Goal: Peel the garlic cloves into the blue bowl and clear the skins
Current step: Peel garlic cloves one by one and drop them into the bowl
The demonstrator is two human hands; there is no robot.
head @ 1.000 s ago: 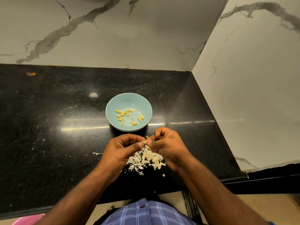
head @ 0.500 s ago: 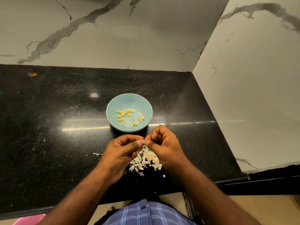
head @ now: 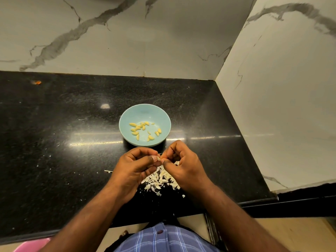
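A light blue bowl (head: 127, 115) stands on the black counter with several peeled yellow garlic cloves (head: 138, 127) inside. Just in front of it my left hand (head: 134, 170) and my right hand (head: 183, 164) meet fingertip to fingertip. Both pinch one small garlic clove (head: 159, 158), mostly hidden by the fingers. Under and between the hands lies a heap of white garlic skins (head: 160, 180) on the counter.
The black counter (head: 54, 142) ends at marble walls behind and to the right. Small skin flecks are scattered to the left, with one sliver (head: 108, 171) near my left wrist. An orange speck (head: 37, 82) lies far back left. The counter's front edge runs just below my forearms.
Both hands have risen slightly toward the bowl while still working the same clove. The skin heap and bowl have stayed put.
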